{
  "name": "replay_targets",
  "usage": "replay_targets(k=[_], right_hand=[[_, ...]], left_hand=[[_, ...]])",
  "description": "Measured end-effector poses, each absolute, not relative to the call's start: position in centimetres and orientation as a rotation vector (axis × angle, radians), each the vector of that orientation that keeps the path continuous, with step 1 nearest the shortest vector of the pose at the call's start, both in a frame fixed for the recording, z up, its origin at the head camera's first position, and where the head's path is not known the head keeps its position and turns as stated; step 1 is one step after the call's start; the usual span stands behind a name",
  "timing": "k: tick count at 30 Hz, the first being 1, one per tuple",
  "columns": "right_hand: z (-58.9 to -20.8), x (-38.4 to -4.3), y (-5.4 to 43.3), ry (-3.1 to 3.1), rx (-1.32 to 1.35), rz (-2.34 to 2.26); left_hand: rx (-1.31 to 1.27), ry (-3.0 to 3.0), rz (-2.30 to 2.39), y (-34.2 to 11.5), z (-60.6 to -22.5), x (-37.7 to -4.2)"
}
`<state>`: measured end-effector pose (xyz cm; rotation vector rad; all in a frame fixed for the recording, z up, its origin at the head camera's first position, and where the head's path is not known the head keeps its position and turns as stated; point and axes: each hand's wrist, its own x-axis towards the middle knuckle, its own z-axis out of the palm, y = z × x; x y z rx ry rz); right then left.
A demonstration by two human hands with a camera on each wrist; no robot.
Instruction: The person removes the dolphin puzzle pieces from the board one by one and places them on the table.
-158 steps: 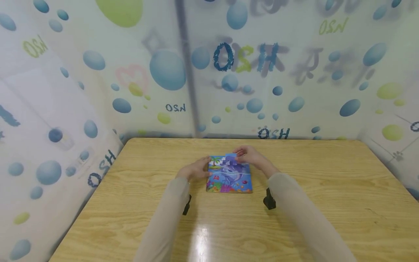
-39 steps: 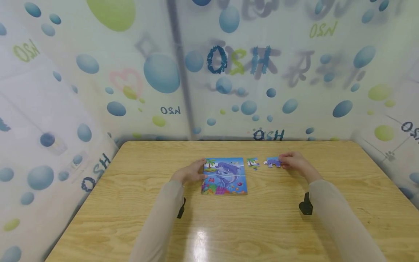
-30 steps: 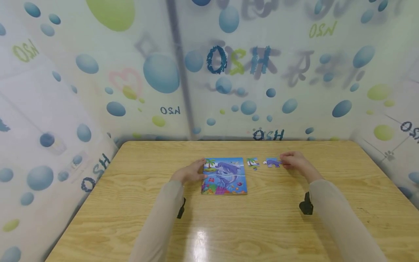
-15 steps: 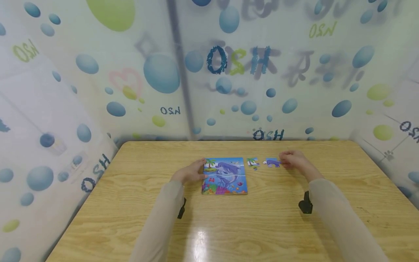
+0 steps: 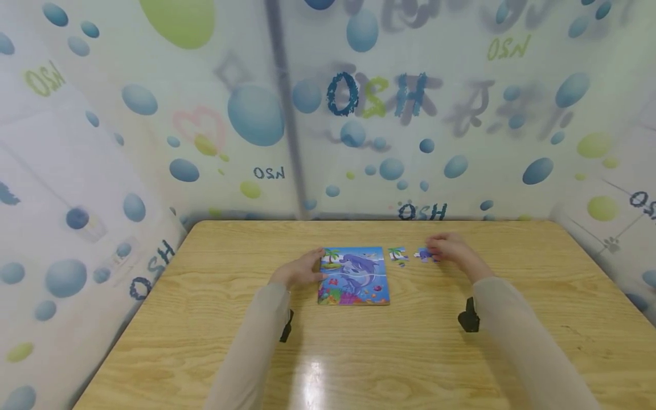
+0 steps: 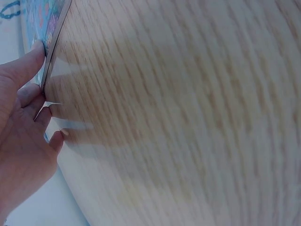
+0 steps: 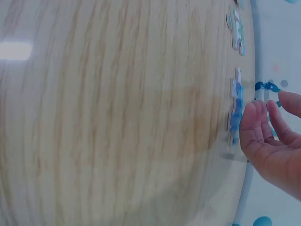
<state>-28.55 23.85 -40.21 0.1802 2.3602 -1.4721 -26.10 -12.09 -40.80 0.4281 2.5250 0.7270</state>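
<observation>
A square dolphin jigsaw puzzle point(image 5: 353, 279) lies flat on the wooden table. My left hand point(image 5: 299, 270) rests at its left edge, thumb and fingers apart; in the left wrist view the thumb point(image 6: 35, 56) touches the puzzle's edge. To the right of the puzzle lies a palm-tree jigsaw piece point(image 5: 397, 254). Beside that, a blue and purple dolphin jigsaw piece point(image 5: 425, 255) is partly covered by my right hand point(image 5: 451, 250). The right wrist view shows the right hand's point(image 7: 273, 132) fingers loosely bent over the dolphin piece, a gap between them and the thumb.
The table's point(image 5: 389, 353) far edge runs close behind the puzzle and pieces. Past it hangs a pale wall sheet point(image 5: 328, 142) with blue and green dots. A dark wrist strap device point(image 5: 468, 316) hangs under the right sleeve.
Earlier the right hand held a piece over the puzzle; the pieces now lie to its right. In the last half second the right hand has shifted left over the dolphin piece. The left hand stays.
</observation>
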Motion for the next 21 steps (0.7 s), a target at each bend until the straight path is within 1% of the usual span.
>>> replay_targets(k=[11, 21], right_hand=[[-39.9, -29.0, 21.2, 2.298, 0.075, -1.546], [-39.9, -29.6, 18.8, 2.325, -0.013, -1.476]], left_hand=[[0.446, 2.54, 0.709, -12.0, -40.7, -26.1], [0.434, 2.515, 0.769, -12.2, -40.6, -26.0]])
